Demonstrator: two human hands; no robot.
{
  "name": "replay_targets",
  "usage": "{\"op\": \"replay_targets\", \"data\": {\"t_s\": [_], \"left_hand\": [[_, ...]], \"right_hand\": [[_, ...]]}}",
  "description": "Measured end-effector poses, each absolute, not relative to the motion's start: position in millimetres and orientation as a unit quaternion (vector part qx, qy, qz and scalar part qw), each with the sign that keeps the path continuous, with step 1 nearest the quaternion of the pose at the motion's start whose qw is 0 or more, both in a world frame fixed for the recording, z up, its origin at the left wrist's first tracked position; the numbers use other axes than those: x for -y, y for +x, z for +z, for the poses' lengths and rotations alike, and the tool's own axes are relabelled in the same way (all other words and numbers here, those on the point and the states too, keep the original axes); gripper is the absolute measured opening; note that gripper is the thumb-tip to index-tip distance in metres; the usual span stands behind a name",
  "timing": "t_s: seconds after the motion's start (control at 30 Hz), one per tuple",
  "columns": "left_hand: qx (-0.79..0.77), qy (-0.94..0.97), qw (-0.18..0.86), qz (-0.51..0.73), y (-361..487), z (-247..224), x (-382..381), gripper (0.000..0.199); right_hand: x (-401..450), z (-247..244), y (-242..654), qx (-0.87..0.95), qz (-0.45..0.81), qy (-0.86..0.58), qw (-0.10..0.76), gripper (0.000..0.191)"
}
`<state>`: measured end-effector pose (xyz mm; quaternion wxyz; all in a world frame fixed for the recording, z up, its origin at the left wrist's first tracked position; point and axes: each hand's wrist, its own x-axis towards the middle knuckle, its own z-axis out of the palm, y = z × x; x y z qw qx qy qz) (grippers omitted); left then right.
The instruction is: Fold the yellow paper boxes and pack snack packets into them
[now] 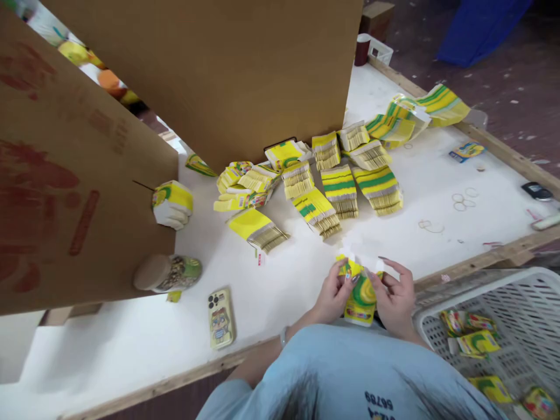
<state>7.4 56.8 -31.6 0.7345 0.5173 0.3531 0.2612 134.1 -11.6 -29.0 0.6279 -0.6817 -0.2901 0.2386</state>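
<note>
Near the table's front edge, a yellow and green crayon box with raised white flaps is held between both hands. My left hand pinches its left upper side, thumb on the printed face. My right hand grips the right side, with fingers closed around a flap. Whether the box contains anything is hidden. Beyond the hands lie several fanned stacks of flat yellow cartons, the nearest stack among them. Another flat stack rests to the left of it.
A white plastic basket holding several yellow boxes stands at the right. On the white table are a phone, a lidded jar lying on its side, and rubber bands. Large cardboard boxes rise at the back and left.
</note>
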Motion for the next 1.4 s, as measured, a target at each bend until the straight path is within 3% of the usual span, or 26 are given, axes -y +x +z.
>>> {"op": "replay_targets", "data": {"t_s": [0.07, 0.17, 0.3, 0.43, 0.57, 0.7, 0.77, 1.0, 1.27, 1.4], "left_hand": [[-0.332, 0.510, 0.742, 0.281, 5, -34, -54, 0.086], [-0.290, 0.547, 0.735, 0.275, -3, -35, -55, 0.075], [-0.258, 0.545, 0.770, 0.207, -12, -32, -63, 0.062], [-0.275, 0.551, 0.759, 0.211, -11, -27, -66, 0.043], [-0.312, 0.571, 0.716, 0.254, -6, -26, -66, 0.061], [-0.327, 0.573, 0.723, 0.205, -7, -25, -67, 0.079], [-0.343, 0.574, 0.718, 0.195, -7, -23, -67, 0.078], [-0.391, 0.562, 0.713, 0.153, -3, -13, -71, 0.067], [-0.394, 0.589, 0.696, 0.116, -6, -9, -69, 0.070], [-0.344, 0.664, 0.657, 0.099, -6, -10, -75, 0.061]], "right_hand": [[14, -32, 134, 0.298, 0.212, -0.667, 0.650, 0.048], [19, -36, 141, 0.363, 0.167, -0.675, 0.620, 0.032], [24, -37, 152, 0.424, 0.272, -0.652, 0.567, 0.026], [22, -38, 151, 0.434, 0.298, -0.621, 0.581, 0.029], [20, -40, 149, 0.376, 0.295, -0.633, 0.609, 0.034], [27, -33, 167, 0.476, 0.324, -0.612, 0.542, 0.040], [30, -26, 176, 0.504, 0.368, -0.585, 0.518, 0.045], [24, -5, 169, 0.352, 0.584, -0.552, 0.479, 0.050], [20, -4, 187, 0.284, 0.696, -0.472, 0.460, 0.049], [21, -9, 182, 0.274, 0.620, -0.541, 0.497, 0.044]]}}
